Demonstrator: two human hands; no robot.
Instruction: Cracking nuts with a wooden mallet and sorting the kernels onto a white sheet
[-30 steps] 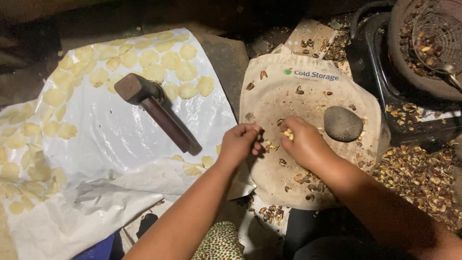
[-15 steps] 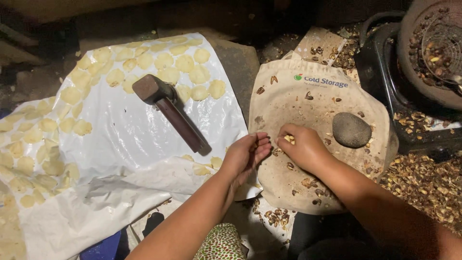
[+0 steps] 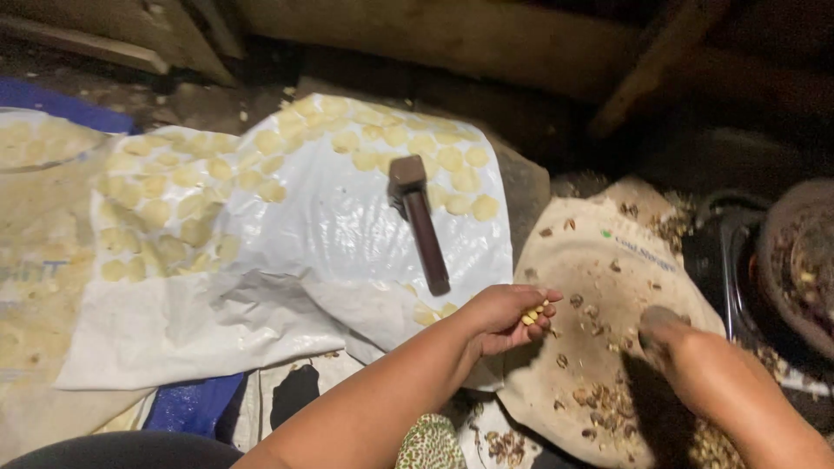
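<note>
Kernels (image 3: pixel 532 314), pale yellow, sit cupped in left hand (image 3: pixel 508 317) at tan sack's (image 3: pixel 608 287) left edge. Right hand (image 3: pixel 673 339) closed over grey stone (image 3: pixel 660 317). Likely between cracks; kernels next belong on white sheet (image 3: pixel 330 226).

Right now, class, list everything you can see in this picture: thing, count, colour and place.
Flattened discs: many, pale yellow, spread on the white sheet.
White sheet: one, centre-left.
Mallet: one, dark brown, lying on the sheet.
Sack: one, tan, right of the sheet, strewn with shell bits.
Dark pan: one, far right.
Blue tarp: one, under the sheet.
Left hand: cupping small yellow kernels.
Right hand: on the sack.
</note>
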